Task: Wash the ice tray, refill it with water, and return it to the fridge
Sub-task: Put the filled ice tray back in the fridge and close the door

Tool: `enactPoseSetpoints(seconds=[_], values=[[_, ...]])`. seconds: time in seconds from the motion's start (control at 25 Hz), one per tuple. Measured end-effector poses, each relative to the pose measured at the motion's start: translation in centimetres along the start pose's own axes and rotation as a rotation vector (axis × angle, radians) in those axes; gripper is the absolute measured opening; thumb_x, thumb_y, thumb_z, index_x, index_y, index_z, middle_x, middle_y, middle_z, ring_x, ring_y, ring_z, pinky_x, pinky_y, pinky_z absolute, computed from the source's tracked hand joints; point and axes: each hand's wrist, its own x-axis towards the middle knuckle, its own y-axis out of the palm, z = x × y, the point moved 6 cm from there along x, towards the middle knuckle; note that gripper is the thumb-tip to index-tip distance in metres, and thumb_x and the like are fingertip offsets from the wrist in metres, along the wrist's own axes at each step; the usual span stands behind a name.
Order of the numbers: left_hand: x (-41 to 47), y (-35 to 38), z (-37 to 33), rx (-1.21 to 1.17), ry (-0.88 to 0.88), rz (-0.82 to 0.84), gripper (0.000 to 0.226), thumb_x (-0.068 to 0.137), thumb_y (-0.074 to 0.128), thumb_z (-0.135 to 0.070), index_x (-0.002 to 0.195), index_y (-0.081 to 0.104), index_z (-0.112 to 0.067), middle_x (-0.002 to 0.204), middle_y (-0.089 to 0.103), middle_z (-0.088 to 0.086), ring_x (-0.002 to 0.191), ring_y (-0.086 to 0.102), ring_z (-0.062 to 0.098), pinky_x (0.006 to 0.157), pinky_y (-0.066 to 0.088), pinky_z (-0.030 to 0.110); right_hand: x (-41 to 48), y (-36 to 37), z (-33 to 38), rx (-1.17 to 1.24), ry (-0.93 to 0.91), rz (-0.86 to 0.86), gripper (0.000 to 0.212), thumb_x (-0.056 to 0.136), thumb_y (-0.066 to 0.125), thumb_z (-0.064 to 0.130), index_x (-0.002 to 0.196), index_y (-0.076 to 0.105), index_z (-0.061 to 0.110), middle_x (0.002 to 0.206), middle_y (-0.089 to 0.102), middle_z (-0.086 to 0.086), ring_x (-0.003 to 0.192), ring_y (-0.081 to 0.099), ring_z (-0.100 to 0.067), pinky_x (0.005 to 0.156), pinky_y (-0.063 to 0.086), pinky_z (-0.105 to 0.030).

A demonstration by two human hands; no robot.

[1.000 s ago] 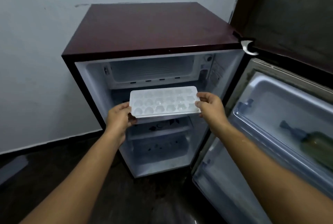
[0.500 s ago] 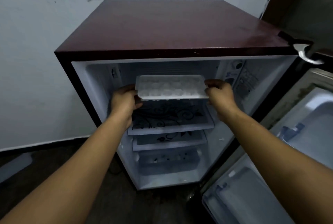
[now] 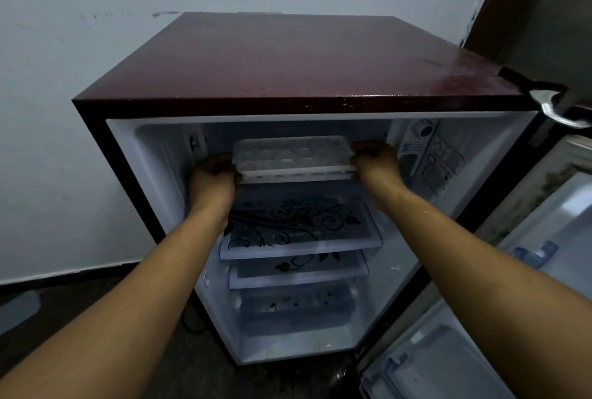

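A white plastic ice tray [image 3: 293,155] with several rounded cells is held level inside the top of the small maroon fridge [image 3: 288,68], at the mouth of the freezer compartment. My left hand [image 3: 213,179] grips its left end and my right hand [image 3: 376,163] grips its right end, both reaching into the fridge cavity. The tray's far edge is partly under the fridge's top rim. Whether water fills the cells is hard to tell in the dim light.
Below the tray sit two glass shelves [image 3: 301,228] with black floral print and a drawer [image 3: 296,305] at the bottom. The fridge door [image 3: 528,270] stands open at the right with white door racks. A pale wall is behind; dark floor lies below.
Both hands have carried the tray upward and deeper into the fridge, from in front of the shelves to the freezer opening. The camera has moved closer and lower.
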Motion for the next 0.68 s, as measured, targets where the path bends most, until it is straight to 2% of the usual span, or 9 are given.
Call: enactPoseSetpoints(seconds=[0.08, 0.16, 0.24, 0.28, 0.32, 0.4, 0.44, 0.52, 0.68], values=[[0.5, 0.0, -0.2, 0.087, 0.015, -0.022, 0.036, 0.104, 0.054, -0.005, 0.097, 0.072, -0.035, 0.098, 0.073, -0.005, 0.092, 0.07, 0.018, 0.089, 0.062, 0.037, 0.0, 0.1, 0.0, 0.04, 0.001, 0.005, 0.034, 0.096, 0.055, -0.003, 0.12, 0.069, 0.016, 0.107, 0.066, 0.001, 0.1, 0.067, -0.022, 0.097, 0.059, -0.047], [0.7, -0.1, -0.5, 0.166, 0.045, -0.043, 0.036, 0.103, 0.055, -0.005, 0.095, 0.072, -0.036, 0.1, 0.073, -0.005, 0.099, 0.071, 0.022, 0.096, 0.061, 0.042, -0.2, 0.3, 0.2, 0.03, -0.046, 0.032, 0.037, 0.096, 0.057, -0.002, 0.127, 0.067, 0.015, 0.117, 0.064, 0.0, 0.111, 0.065, -0.024, 0.103, 0.056, -0.044], [0.0, 0.0, -0.8, 0.227, 0.144, -0.039, 0.034, 0.104, 0.054, -0.006, 0.12, 0.074, -0.027, 0.119, 0.072, -0.003, 0.111, 0.067, 0.021, 0.101, 0.056, 0.037, -1.4, 0.0, 0.6, -0.089, -0.161, 0.044, 0.041, 0.099, 0.055, 0.001, 0.138, 0.061, 0.012, 0.127, 0.06, -0.003, 0.117, 0.059, -0.02, 0.106, 0.049, -0.033], [-1.0, 0.2, -1.0, 0.297, 0.228, -0.023, 0.036, 0.105, 0.052, -0.008, 0.133, 0.07, -0.023, 0.129, 0.067, -0.003, 0.117, 0.063, 0.019, 0.102, 0.052, 0.033, -2.2, -0.3, 0.7, -0.182, -0.247, 0.025, 0.041, 0.101, 0.055, 0.003, 0.141, 0.058, 0.012, 0.133, 0.057, -0.006, 0.12, 0.057, -0.021, 0.105, 0.046, -0.03], [-2.1, 0.3, -1.0, 0.394, 0.343, -0.009, 0.039, 0.107, 0.051, -0.012, 0.143, 0.063, -0.02, 0.139, 0.062, -0.003, 0.123, 0.058, 0.019, 0.105, 0.048, 0.033, -3.1, -0.5, 0.7, -0.292, -0.35, -0.002, 0.043, 0.102, 0.054, 0.007, 0.145, 0.055, 0.011, 0.141, 0.054, -0.01, 0.125, 0.055, -0.024, 0.107, 0.044, -0.031], [-4.5, 0.8, -0.3, 0.659, 0.603, 0.024, 0.05, 0.108, 0.052, -0.027, 0.157, 0.048, -0.018, 0.162, 0.045, 0.004, 0.146, 0.043, 0.026, 0.119, 0.039, 0.041, -5.0, -0.2, -0.2, -0.536, -0.535, -0.018, 0.05, 0.104, 0.055, 0.015, 0.152, 0.045, 0.01, 0.155, 0.044, -0.016, 0.141, 0.045, -0.031, 0.116, 0.041, -0.039], [-5.4, 1.2, 0.6, 0.788, 0.684, 0.069, 0.058, 0.108, 0.051, -0.035, 0.162, 0.04, -0.015, 0.17, 0.033, 0.008, 0.155, 0.031, 0.029, 0.125, 0.031, 0.044, -5.6, 0.2, -1.0, -0.648, -0.591, -0.01, 0.055, 0.104, 0.055, 0.02, 0.156, 0.04, 0.008, 0.16, 0.038, -0.018, 0.147, 0.037, -0.033, 0.12, 0.037, -0.043], [-5.9, 2.0, 2.6, 0.991, 0.757, 0.15, 0.073, 0.106, 0.047, -0.047, 0.166, 0.027, -0.009, 0.176, 0.017, 0.012, 0.162, 0.014, 0.031, 0.129, 0.021, 0.049, -6.5, 1.0, -2.5, -0.805, -0.674, 0.005, 0.062, 0.104, 0.054, 0.028, 0.158, 0.035, 0.004, 0.165, 0.03, -0.021, 0.153, 0.028, -0.035, 0.125, 0.029, -0.047], [-5.3, 2.7, 3.4, 1.213, 0.785, 0.146, 0.084, 0.105, 0.044, -0.056, 0.166, 0.02, -0.003, 0.175, 0.012, 0.017, 0.162, 0.011, 0.035, 0.129, 0.018, 0.057, -6.5, 2.0, -3.5, -1.006, -0.718, 0.04, 0.072, 0.104, 0.043, 0.046, 0.159, 0.029, 0.001, 0.167, 0.025, -0.021, 0.155, 0.022, -0.035, 0.127, 0.021, -0.053]])
